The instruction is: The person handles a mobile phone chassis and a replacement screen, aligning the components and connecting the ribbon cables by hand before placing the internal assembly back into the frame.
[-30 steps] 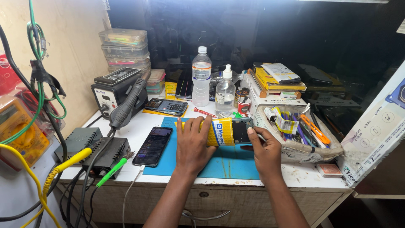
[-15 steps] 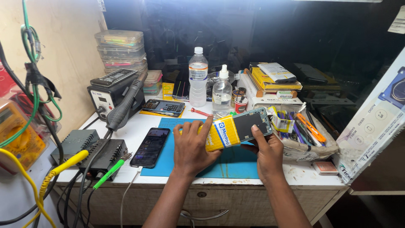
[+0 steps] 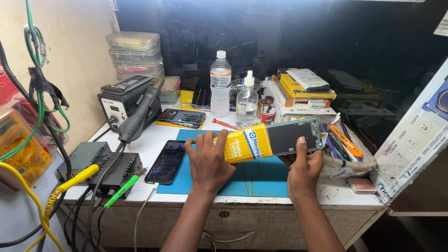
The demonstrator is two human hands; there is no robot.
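My left hand (image 3: 208, 161) grips the yellow sleeve (image 3: 246, 145) that covers one end of a phone display panel (image 3: 293, 136). My right hand (image 3: 304, 165) holds the panel's bare dark end from below, thumb on its face. The panel is lifted off the blue work mat (image 3: 254, 176) and tilts up to the right. A black smartphone (image 3: 165, 161) with a lit screen lies on the mat's left edge, just left of my left hand.
A hot-air station (image 3: 122, 103) with its handle (image 3: 138, 119) stands at the left, next to black boxes and cables. Two clear bottles (image 3: 220, 85) stand behind the mat. A tool-filled bag (image 3: 345, 149) and stacked boxes (image 3: 303, 88) crowd the right; a white carton (image 3: 415, 140) leans there.
Both hands have raised the sleeved panel off the mat and tilted it up to the right. More of the dark panel now shows beyond the yellow sleeve.
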